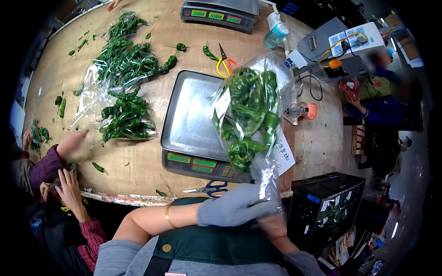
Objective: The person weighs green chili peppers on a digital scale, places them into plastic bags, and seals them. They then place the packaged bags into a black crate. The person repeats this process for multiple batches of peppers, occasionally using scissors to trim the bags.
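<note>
A clear plastic bag of green peppers point(253, 114) lies over the right part of a digital scale point(191, 107), with a small white label inside or on it. The bag's gathered neck points towards me. My left hand point(236, 206), in a grey knit glove, grips this neck. Just beyond it my right hand point(275, 226), bare and blurred, is closed at the bag's loose end; its fingers are partly hidden. Blue-handled scissors point(210, 189) lie between the scale and my gloved hand. Under the bag shows a paper sheet point(286, 155) with handwriting.
More bagged green peppers point(127, 63) and a pepper pile point(126, 117) lie left. Yellow-and-red-handled scissors point(226, 63) sit behind the scale. A second scale point(219, 15) stands at the back, a tape dispenser point(297, 110) at right, a black crate point(324, 207) nearer. Co-workers' hands point(70, 193) are at left.
</note>
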`<state>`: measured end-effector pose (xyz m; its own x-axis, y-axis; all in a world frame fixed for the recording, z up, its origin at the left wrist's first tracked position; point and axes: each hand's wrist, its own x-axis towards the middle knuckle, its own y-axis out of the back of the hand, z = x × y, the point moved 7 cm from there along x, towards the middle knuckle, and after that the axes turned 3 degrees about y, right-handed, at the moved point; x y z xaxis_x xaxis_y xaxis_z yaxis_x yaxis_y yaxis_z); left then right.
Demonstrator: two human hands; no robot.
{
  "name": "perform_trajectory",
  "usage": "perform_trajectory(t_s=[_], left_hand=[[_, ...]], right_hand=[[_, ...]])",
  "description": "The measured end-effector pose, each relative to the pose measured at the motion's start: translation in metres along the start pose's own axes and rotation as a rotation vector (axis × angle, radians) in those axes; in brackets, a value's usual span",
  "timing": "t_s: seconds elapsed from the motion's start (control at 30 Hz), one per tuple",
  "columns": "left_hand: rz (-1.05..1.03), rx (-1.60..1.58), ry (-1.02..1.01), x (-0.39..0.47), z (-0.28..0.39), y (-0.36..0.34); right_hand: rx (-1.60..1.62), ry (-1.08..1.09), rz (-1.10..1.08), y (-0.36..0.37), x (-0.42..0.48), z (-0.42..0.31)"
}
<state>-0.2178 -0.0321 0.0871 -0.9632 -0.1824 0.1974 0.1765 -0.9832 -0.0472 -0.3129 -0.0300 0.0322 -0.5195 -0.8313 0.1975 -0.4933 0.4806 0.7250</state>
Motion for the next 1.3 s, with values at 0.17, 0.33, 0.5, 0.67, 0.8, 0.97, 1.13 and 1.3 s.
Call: perform_trajectory(t_s=[0.17, 0.33, 0.5, 0.67, 0.8, 0.97, 1.13, 1.3], left_hand=[[0.082, -0.482, 0.464, -0.060, -0.063, 0.018], [0.318, -0.463, 0.716, -0.121, -0.120, 0.027], [0.306, -0.491, 0.795, -0.146, -0.133, 0.020], [0.316, -0.501, 0.759, -0.146, -0.133, 0.022], [0.301, -0.516, 0.746, -0.147, -0.136, 0.019], [0.318, -0.325, 0.764, -0.148, -0.131, 0.029], [0.487, 0.355, 0.653, -0.174, -0.059, 0.136], [1.017, 0.062, -0.127, -0.242, 0.122, 0.206]], right_hand=[[-0.005, -0.022, -0.074, 0.000, 0.048, -0.010], [0.185, 0.064, -0.157, -0.010, 0.013, 0.012], [0.160, -0.139, -0.091, -0.022, -0.028, 0.027], [0.208, -0.206, -0.088, -0.029, -0.004, 0.019], [0.111, -0.101, 0.124, -0.019, 0.011, 0.028], [0.413, -0.039, 0.203, -0.035, -0.011, 0.066], [0.128, -0.054, 0.096, -0.012, -0.055, 0.044], [0.306, -0.056, 0.071, -0.013, -0.078, 0.032]])
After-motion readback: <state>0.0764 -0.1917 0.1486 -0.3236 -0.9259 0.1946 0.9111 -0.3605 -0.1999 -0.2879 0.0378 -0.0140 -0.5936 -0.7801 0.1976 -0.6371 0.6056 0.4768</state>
